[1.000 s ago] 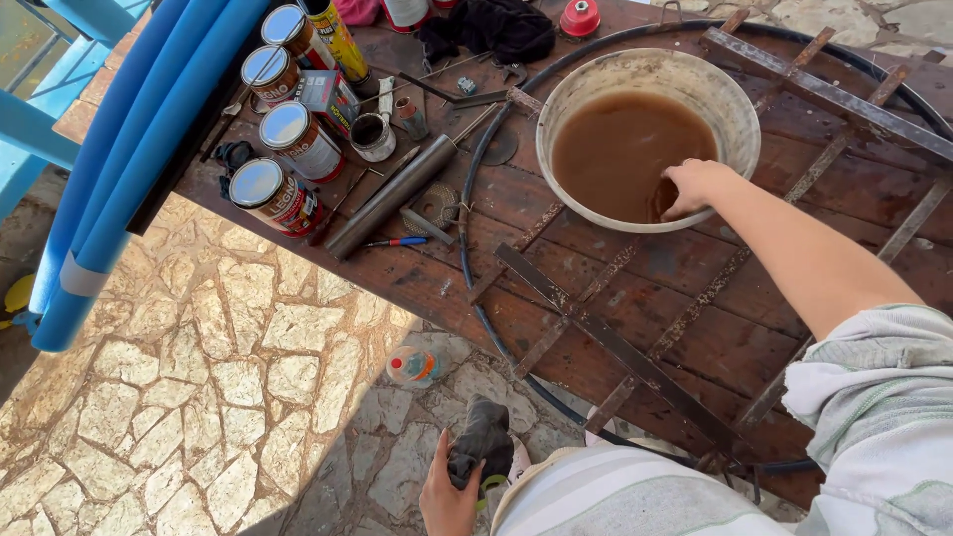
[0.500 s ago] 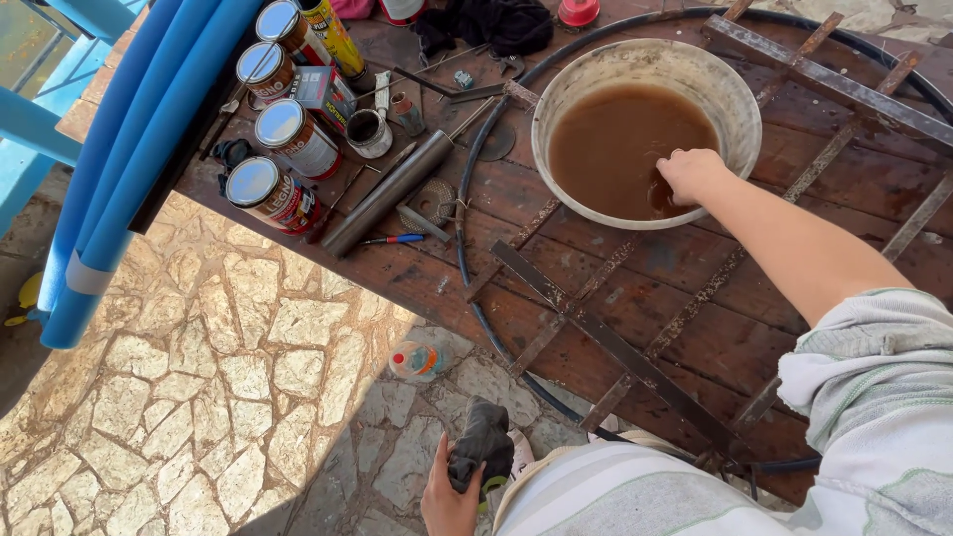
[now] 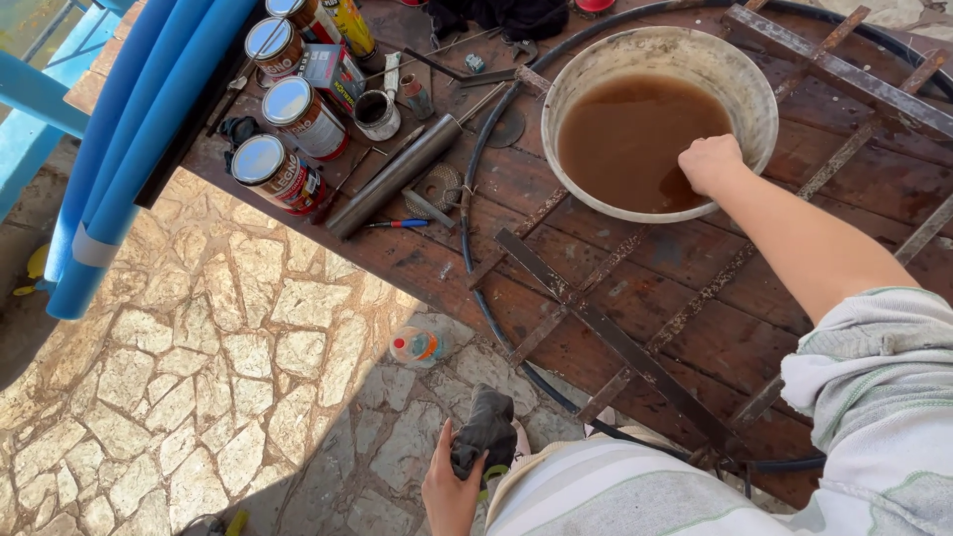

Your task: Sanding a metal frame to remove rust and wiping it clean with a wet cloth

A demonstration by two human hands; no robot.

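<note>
The right hand (image 3: 711, 162) is closed into a loose fist at the near rim of the round basin (image 3: 754, 89), its knuckles up and its fingertips dipped into the brown water (image 3: 625, 134); whether it holds anything under the surface cannot be told. A second ago the same hand lay lower in the liquid, with the fingers reaching further in; since then it has drawn up and back toward the rim, so that more of the knuckles show dry above the water. The forearm runs from the lower right across the wooden tabletop (image 3: 695, 337).

The left hand (image 3: 452, 486) hangs below the table edge, over the stone paving (image 3: 199, 377), fingers wrapped round a dark crumpled rag (image 3: 486, 432). It has kept its grip and its place through all the frames.

The basin stands on the far right part of the table, inside a black hoop (image 3: 476, 228) that curves across the boards, with rusty flat metal bars (image 3: 606, 333) laid over the wood. To the left of the basin lie a grey metal tube (image 3: 397, 177), a blue-handled tool (image 3: 402, 224) and a row of paint tins (image 3: 273, 171) with shiny lids. Blue foam tubes (image 3: 129, 149) lean along the table's left edge. A small plastic bottle (image 3: 417, 346) lies on the paving, near the table edge.
</note>
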